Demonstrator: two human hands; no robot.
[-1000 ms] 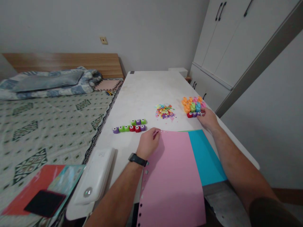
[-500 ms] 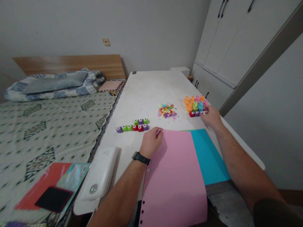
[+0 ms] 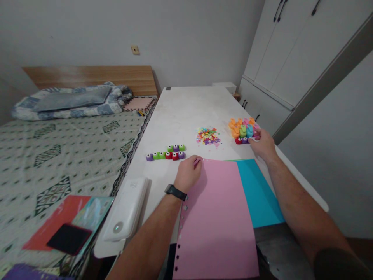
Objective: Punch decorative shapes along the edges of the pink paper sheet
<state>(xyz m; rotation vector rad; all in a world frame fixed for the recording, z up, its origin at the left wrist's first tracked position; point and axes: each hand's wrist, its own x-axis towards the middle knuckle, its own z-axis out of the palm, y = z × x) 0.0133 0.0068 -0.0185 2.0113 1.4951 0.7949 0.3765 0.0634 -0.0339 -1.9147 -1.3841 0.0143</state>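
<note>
My left hand (image 3: 189, 171), with a black band on its wrist, pinches the far left corner of a pink sheet of paper (image 3: 218, 217). Star-shaped holes run down that sheet's left edge. Beneath it a blue sheet (image 3: 259, 194) sticks out to the right. My right hand (image 3: 264, 146) curls its fingers round the right end of a cluster of small craft punches (image 3: 242, 131), touching a pinkish one there; its fingertips are partly hidden. Left of them lies a pile of colourful paper confetti (image 3: 208, 135). More craft punches with eyes (image 3: 165, 155) stand in two rows beyond my left hand.
On the white table (image 3: 192, 105), a white laminator-like device (image 3: 126, 210) sits at the left edge. The bed (image 3: 87, 155) alongside holds a red folder (image 3: 58, 221), a dark flat object (image 3: 69, 238) and folded bedding (image 3: 72, 101). White cabinets (image 3: 305, 50) stand at the right.
The view has shifted slightly, so everything sits a little further right. Both hands stay in about the same places, the left on the pink paper and the right at the craft punches.
</note>
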